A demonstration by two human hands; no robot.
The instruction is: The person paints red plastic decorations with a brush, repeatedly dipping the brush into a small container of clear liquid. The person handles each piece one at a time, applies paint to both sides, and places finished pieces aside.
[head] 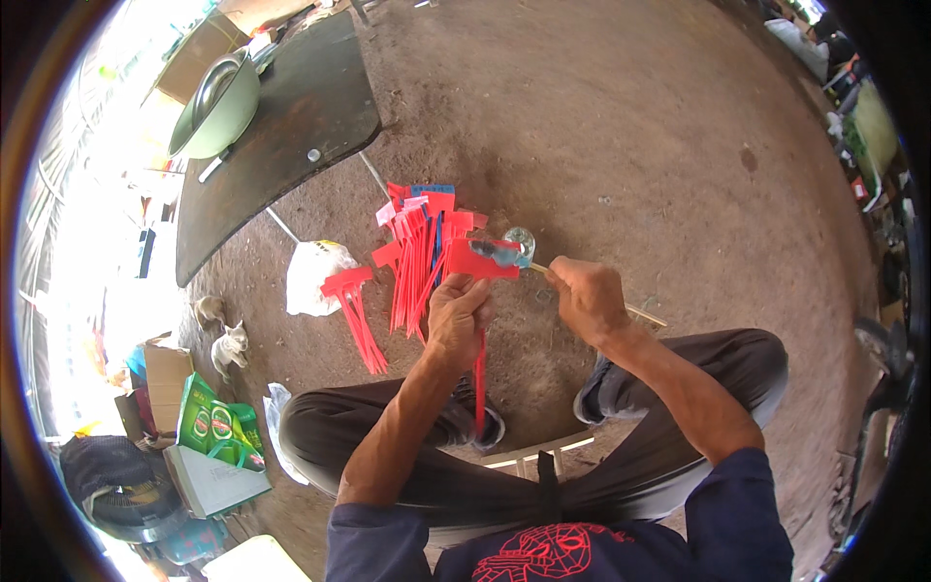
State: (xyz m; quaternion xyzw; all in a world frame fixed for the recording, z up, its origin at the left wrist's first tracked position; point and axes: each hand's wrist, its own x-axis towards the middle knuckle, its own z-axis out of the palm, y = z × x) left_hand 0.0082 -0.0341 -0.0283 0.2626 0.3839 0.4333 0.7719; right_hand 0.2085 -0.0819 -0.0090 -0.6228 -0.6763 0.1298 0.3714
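Note:
My left hand [458, 313] is closed around a red plastic tag [465, 260] with a flat head and a long strip hanging below the fist. Over the tag's head lies a bluish, blurred tool head, and its thin wooden handle [539, 268] is gripped in my right hand [588, 297]. Just behind the tag is a clear glass jar [521, 238]. To the left, many similar red tags [411, 269], some blue ones among them, are piled on the ground. A smaller bunch of red tags [356, 313] leans against a white plastic bag [309, 276].
A dark table [305, 94] at the upper left holds a green basin [225, 116]. Two small animals [230, 348] are on the dirt floor at the left, near a cardboard box [167, 378] and a green bag [218, 422]. A thin stick [646, 315] lies right of my right hand.

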